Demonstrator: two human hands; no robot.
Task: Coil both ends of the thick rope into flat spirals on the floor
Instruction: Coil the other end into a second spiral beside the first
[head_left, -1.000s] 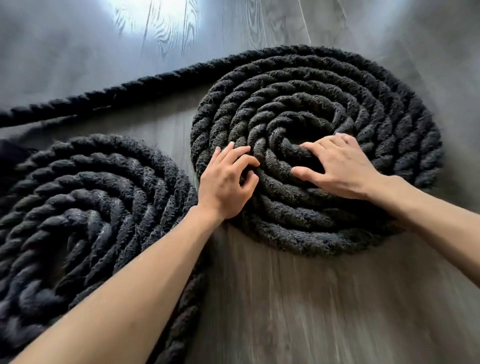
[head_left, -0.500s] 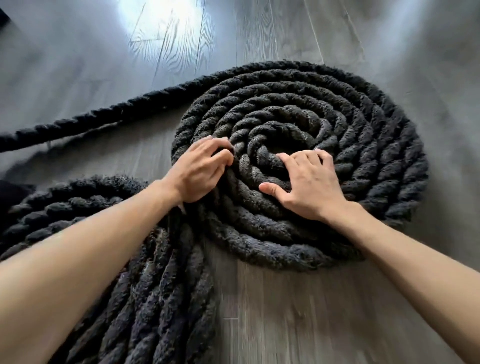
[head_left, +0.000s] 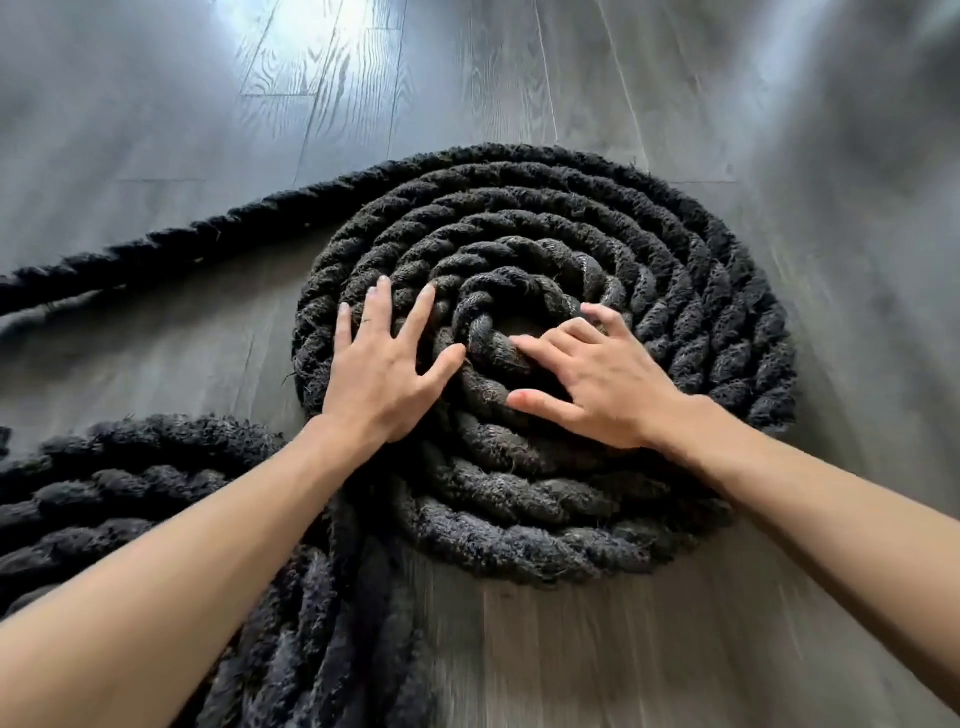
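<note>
Beneath you runs a grey wood-plank floor (head_left: 571, 665), with a bright glare on the boards at the far left. On it lies the thick black rope (head_left: 156, 249), and its right spiral (head_left: 717, 312) sits flat in the middle of your view. Your left hand (head_left: 379, 374) lies on that spiral's left turns, its fingers (head_left: 382, 306) straight and spread, gripping nothing. Your right hand (head_left: 602, 384) rests at the centre, its fingers (head_left: 605, 317) bent with the tips on the innermost turns and the thumb stretched toward the near left; they press rather than clasp. Count one rope, two hands and two spirals. The left spiral (head_left: 130, 493) lies at the near left, just beside the first, partly under your left forearm. One straight run leaves the right spiral's far side toward the left.
</note>
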